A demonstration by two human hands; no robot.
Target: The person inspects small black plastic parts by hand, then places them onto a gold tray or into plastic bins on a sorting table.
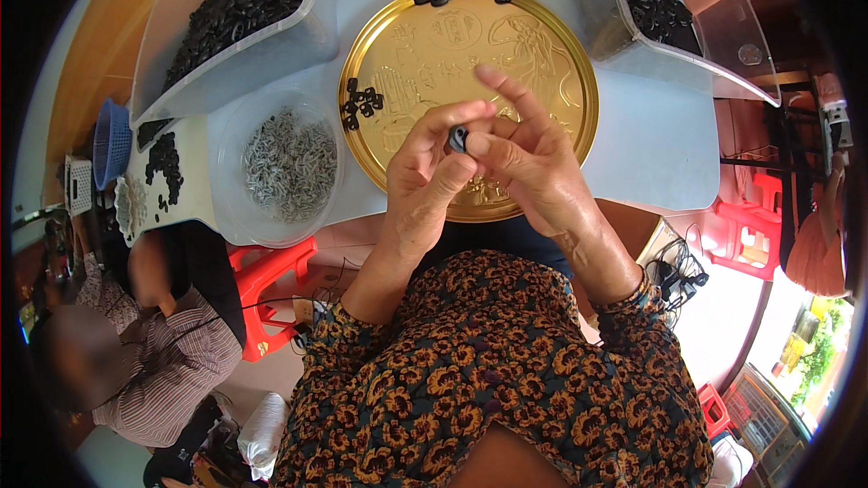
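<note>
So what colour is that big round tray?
Shiny gold, with embossed figures; the tray shows in the head view.

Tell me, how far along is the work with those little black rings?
Done: small clusters of black rings lie on the round gold tray. In hand: both hands, left hand and right hand, pinch one small black ring. Left: the clear bins of black rings look full.

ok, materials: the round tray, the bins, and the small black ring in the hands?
Round tray: looks like gold-coloured metal, shiny and embossed, though coated plastic is possible. Bins: translucent plastic, contents show through. Small black ring, held by both hands: matte, likely rubber or plastic.
</note>
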